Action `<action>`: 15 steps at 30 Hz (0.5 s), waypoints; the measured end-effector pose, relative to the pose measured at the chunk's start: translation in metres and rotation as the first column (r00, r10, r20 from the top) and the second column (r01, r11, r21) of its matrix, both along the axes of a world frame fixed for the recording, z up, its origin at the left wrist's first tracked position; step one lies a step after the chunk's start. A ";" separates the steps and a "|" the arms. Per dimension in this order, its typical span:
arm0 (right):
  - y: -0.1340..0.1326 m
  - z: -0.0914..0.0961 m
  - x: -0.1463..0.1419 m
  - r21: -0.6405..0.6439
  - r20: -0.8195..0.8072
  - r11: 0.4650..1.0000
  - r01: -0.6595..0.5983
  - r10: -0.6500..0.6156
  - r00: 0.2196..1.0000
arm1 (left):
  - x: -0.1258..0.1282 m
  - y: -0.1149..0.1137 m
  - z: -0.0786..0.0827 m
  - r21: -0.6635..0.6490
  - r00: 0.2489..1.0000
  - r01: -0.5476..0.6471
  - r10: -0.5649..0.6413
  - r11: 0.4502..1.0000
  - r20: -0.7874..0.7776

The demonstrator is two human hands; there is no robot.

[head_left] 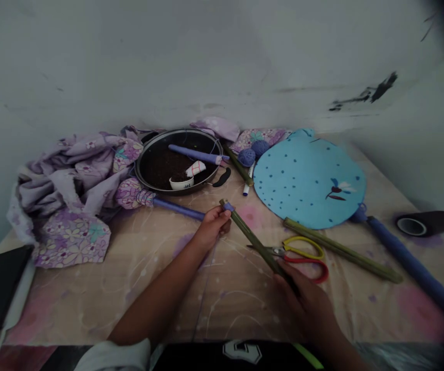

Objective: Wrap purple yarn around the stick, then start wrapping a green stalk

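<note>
A green plant stalk (pixel 250 234) slants across the middle of the table, with a few turns of purple-blue yarn (pixel 228 206) around its far end. My left hand (pixel 214 226) is closed at that end, pinching the yarn, and a thin strand hangs from it toward the table's front edge. Lower down, my right hand (pixel 302 293) is wrapped around the near part of the stalk. Scissors (pixel 302 248) with one yellow and one red handle lie open beneath and beside the stalk, close to my right hand. A second green stalk (pixel 341 250) rests to the right.
A black pan (pixel 138 172) at the back holds dark brown material, a broken white cup and a yarn-wrapped stick. Floral cloth (pixel 70 206) is heaped left. Two yarn balls (pixel 247 157), a blue dotted round piece (pixel 302 180), a dark cylinder (pixel 430 223) and a black device (pixel 1 293) surround the workspace.
</note>
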State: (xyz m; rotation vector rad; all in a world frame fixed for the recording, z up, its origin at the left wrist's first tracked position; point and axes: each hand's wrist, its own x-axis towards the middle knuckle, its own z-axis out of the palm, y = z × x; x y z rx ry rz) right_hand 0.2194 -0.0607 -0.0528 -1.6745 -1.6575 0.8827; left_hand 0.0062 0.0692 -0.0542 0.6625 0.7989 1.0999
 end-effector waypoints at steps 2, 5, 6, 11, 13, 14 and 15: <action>-0.006 0.006 -0.011 -0.359 -0.417 0.933 -0.021 -0.140 0.898 | -0.001 0.000 0.000 0.003 1.000 0.015 -0.015 1.000 0.002; -0.009 0.018 -0.020 -0.651 -0.695 0.722 -0.235 -0.442 0.566 | -0.002 0.001 0.000 0.004 0.999 0.032 -0.032 0.999 0.004; -0.009 0.020 -0.019 -0.679 -0.708 0.677 -0.285 -0.499 0.500 | -0.002 0.001 0.000 0.003 0.999 0.034 -0.034 0.999 0.005; -0.016 0.012 -0.005 -0.577 -0.584 0.816 -0.049 -0.370 0.723 | -0.001 0.001 -0.001 0.000 1.000 0.009 -0.009 1.000 0.023; -0.022 0.002 0.002 -0.297 -0.310 0.945 0.137 -0.231 0.922 | -0.001 0.001 -0.001 -0.003 0.999 0.003 -0.003 1.000 0.034; -0.024 -0.003 0.005 -0.137 -0.165 0.980 0.146 -0.168 0.972 | -0.002 0.002 -0.001 -0.003 0.999 0.003 -0.003 1.000 0.039; -0.026 -0.006 0.008 -0.021 -0.060 0.995 0.097 -0.099 0.993 | -0.002 0.002 -0.001 -0.002 0.999 0.004 -0.004 1.000 0.042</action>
